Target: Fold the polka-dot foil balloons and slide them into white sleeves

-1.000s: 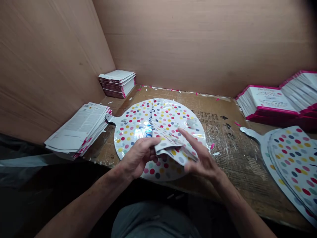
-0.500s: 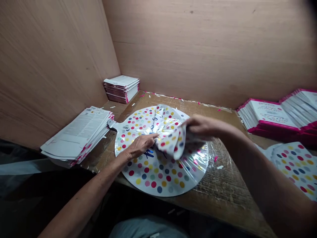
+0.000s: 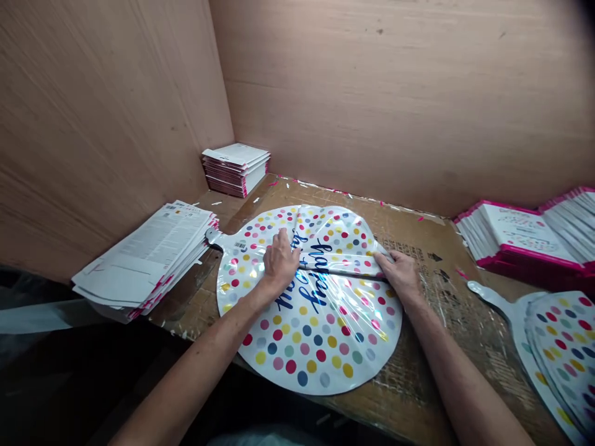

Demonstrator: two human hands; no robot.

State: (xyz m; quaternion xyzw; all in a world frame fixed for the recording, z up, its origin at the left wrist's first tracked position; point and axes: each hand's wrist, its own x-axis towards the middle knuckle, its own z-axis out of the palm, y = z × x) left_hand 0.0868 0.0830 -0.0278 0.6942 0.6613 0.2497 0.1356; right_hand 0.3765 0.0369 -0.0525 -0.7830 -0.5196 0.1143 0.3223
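Observation:
A flat, round foil balloon (image 3: 320,353) with coloured dots and blue "happy birthday" lettering lies in front of me, its tail with a dark tip pointing left. My left hand (image 3: 280,263) presses on it near the middle, fingers pointing away from me and thumb apart, partly over the lettering. At the balloon's right edge, my right hand (image 3: 403,275) pinches the foil between thumb and fingers. A narrow raised pleat runs across the foil between the two hands. Creases fan out below the pleat.
Folded printed cards lie in a stack (image 3: 149,254) at left, with a smaller stack (image 3: 239,155) behind. Pink-edged packets (image 3: 520,232) stand at right, above more dotted balloons (image 3: 562,347). Wooden panels (image 3: 372,93) rise behind and at left. Paper scraps dot the cardboard surface (image 3: 446,359).
The folded-up part of the balloon has been spread flat, showing more lettering. My right hand has moved to the right edge and grips it; my left hand now presses on the middle.

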